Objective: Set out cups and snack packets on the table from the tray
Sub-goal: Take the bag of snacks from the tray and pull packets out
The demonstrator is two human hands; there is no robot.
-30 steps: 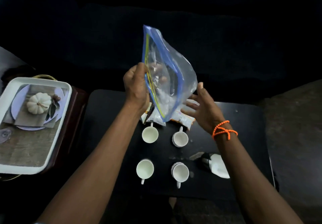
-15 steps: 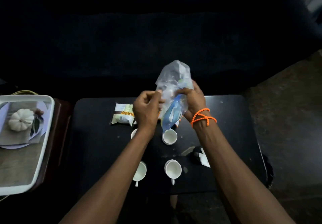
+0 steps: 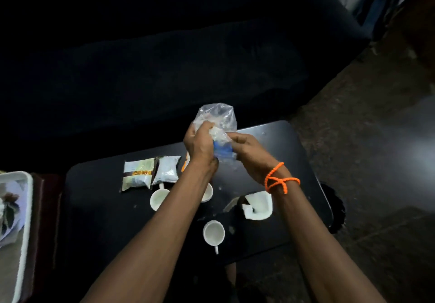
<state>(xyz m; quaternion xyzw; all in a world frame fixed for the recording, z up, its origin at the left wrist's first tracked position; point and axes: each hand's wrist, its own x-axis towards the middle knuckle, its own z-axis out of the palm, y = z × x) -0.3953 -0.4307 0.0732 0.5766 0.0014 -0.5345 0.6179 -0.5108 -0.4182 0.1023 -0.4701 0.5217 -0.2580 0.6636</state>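
Left hand: your left hand (image 3: pixel 200 142) has its fingers closed around the crumpled clear plastic bag (image 3: pixel 217 119), held up over the far middle of the bench (image 3: pixel 94 208).
Right hand: your right hand (image 3: pixel 247 152) pinches the same bag from the right, by its blue strip.
Cups: three white cups show on the bench, a near one (image 3: pixel 213 233) upright with its handle toward you, one at left (image 3: pixel 159 199), and one (image 3: pixel 207 192) half hidden behind your left forearm.
Snack packets: two packets (image 3: pixel 138 173) (image 3: pixel 167 169) lie touching, side by side, on the far left part of the bench; an orange edge shows just beside them.
Tray: the white tray (image 3: pixel 27 208) sits well apart at the left edge; no cups visible on it.
Progress: setting out looks nearly finished; you seem only to be scrunching up the empty bag.
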